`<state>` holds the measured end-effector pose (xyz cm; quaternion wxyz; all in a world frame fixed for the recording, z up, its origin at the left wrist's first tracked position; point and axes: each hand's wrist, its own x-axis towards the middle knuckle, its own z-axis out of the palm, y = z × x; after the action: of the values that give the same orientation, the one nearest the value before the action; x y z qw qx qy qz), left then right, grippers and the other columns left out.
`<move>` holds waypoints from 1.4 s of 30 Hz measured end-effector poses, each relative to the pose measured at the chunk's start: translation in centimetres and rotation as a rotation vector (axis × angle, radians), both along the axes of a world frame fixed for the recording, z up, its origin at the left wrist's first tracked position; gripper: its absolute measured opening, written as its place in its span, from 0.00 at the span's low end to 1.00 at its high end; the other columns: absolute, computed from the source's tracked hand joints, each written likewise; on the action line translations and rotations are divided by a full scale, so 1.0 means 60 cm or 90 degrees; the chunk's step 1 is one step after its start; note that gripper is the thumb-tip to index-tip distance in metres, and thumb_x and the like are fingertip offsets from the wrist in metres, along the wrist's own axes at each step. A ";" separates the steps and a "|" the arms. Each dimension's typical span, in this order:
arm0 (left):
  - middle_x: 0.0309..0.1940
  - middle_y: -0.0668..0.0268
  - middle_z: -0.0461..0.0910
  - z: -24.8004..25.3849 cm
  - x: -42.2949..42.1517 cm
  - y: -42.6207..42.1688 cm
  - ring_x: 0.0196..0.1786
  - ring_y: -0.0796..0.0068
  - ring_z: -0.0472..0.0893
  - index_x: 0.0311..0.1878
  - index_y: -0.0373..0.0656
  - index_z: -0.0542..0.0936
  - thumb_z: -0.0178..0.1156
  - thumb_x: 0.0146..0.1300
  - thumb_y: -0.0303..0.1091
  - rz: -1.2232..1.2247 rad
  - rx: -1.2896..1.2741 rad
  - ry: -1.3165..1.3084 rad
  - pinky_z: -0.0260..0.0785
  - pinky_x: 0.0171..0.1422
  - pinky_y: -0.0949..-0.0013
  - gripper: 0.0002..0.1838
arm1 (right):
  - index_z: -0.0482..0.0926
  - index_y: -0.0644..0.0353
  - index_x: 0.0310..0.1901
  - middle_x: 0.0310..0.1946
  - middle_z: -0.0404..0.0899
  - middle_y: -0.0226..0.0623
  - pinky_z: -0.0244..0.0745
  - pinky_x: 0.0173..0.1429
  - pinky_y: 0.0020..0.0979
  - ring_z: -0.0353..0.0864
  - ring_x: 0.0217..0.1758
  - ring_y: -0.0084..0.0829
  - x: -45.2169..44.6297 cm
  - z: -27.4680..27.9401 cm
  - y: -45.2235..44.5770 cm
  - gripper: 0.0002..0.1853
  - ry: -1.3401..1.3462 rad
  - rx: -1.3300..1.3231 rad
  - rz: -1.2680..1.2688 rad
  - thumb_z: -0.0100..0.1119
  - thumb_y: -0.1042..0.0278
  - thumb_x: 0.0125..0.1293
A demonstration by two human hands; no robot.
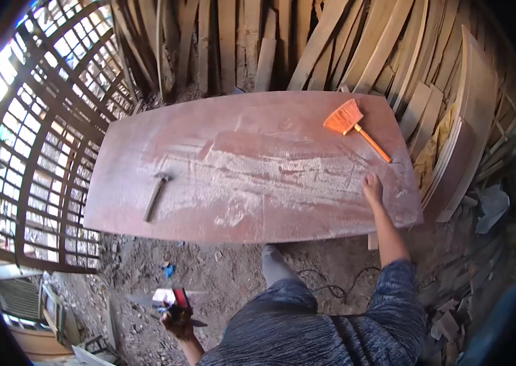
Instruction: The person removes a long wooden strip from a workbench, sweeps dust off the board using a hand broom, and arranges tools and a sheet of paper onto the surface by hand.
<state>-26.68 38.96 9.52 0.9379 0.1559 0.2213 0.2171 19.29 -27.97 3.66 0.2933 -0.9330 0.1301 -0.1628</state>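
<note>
My left hand is low at the left, wrapped round a compact dark tool with red and silver parts; blur hides its exact kind. My right hand is over the right part of a large reddish wooden board, its fingers curled. Whatever those fingers may hold is hidden. Just beyond that hand lies an orange brush broom, its short handle pointing toward me. On the board's left side rests a hammer. Pale dust is spread across the middle of the board.
Wooden planks lean along the back, and curved boards stand at the right. A slatted lattice wall rises at the left. Below the board, a dark cord and a blue scrap lie on the dirt floor.
</note>
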 end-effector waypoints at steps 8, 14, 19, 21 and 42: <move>0.53 0.67 0.82 0.045 0.185 0.025 0.52 0.65 0.80 0.64 0.53 0.78 0.64 0.55 0.48 0.004 0.026 -0.020 0.73 0.42 0.64 0.30 | 0.72 0.64 0.59 0.49 0.79 0.59 0.74 0.58 0.49 0.78 0.55 0.57 0.438 -0.256 -0.287 0.24 0.119 -0.199 -0.048 0.52 0.68 0.60; 0.73 0.55 0.62 0.098 0.317 -0.015 0.74 0.52 0.62 0.63 0.46 0.77 0.67 0.51 0.46 0.141 0.086 0.143 0.57 0.74 0.46 0.34 | 0.76 0.60 0.55 0.44 0.81 0.53 0.76 0.54 0.50 0.82 0.47 0.53 0.422 -0.188 -0.254 0.19 0.334 -0.466 -0.054 0.52 0.64 0.64; 0.70 0.51 0.66 0.102 0.331 -0.015 0.73 0.49 0.64 0.65 0.48 0.75 0.65 0.50 0.47 0.125 0.052 0.162 0.56 0.75 0.43 0.36 | 0.75 0.62 0.54 0.43 0.79 0.55 0.75 0.48 0.50 0.81 0.42 0.53 0.390 -0.184 -0.279 0.17 0.180 -0.373 0.135 0.47 0.60 0.73; 0.68 0.50 0.69 0.100 0.330 -0.013 0.68 0.47 0.70 0.66 0.48 0.74 0.66 0.50 0.47 0.134 0.042 0.141 0.64 0.71 0.45 0.36 | 0.73 0.63 0.53 0.44 0.78 0.56 0.73 0.46 0.47 0.80 0.41 0.54 0.378 -0.041 -0.131 0.16 0.376 0.001 -0.015 0.46 0.59 0.76; 0.52 0.59 0.79 0.027 -0.128 0.053 0.53 0.58 0.80 0.65 0.50 0.73 0.63 0.52 0.40 0.259 0.016 0.102 0.76 0.58 0.52 0.33 | 0.76 0.59 0.57 0.34 0.83 0.43 0.77 0.40 0.38 0.83 0.36 0.38 0.070 0.283 0.870 0.20 0.607 -0.062 0.846 0.57 0.59 0.66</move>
<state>-34.38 42.15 11.14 0.8521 0.1366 0.3191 0.3918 23.51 24.21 20.63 0.2007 -0.7962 -0.3462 0.4538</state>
